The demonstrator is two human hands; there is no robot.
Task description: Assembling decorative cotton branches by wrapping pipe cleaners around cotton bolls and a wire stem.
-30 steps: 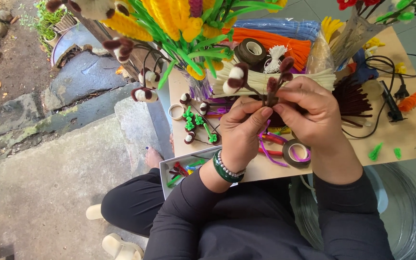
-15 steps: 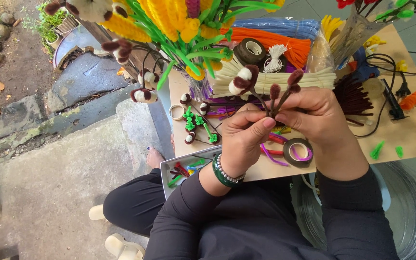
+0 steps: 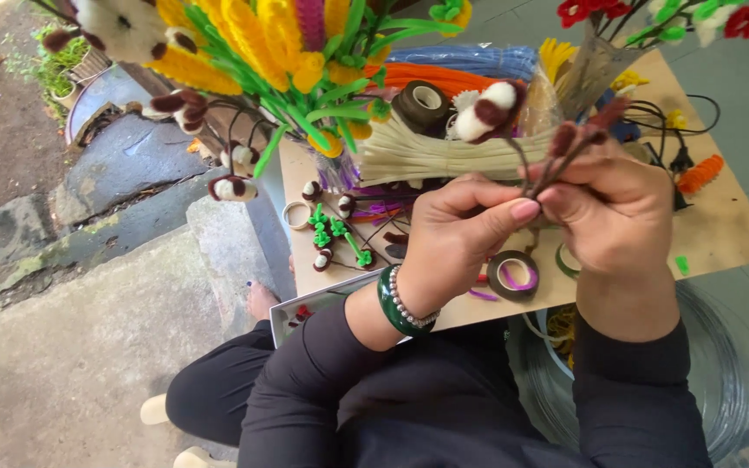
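Right of centre in the frame, both hands meet over the wooden surface (image 3: 721, 234). The left hand (image 3: 457, 238) has its grip closed on a bunch of thin dark wire stems (image 3: 541, 173), thumb and forefinger pinching them together. The right hand (image 3: 621, 212) is clamped on the same stems from the other side. The stems rise to fuzzy brown-and-white pipe-cleaner buds (image 3: 487, 111) above the hands. A roll of dark floral tape (image 3: 513, 275) lies just below the left hand, and a second tape roll (image 3: 422, 104) sits by cream pipe cleaners (image 3: 426, 156). Yellow and green pipe-cleaner flowers (image 3: 262, 43) fill the upper left.
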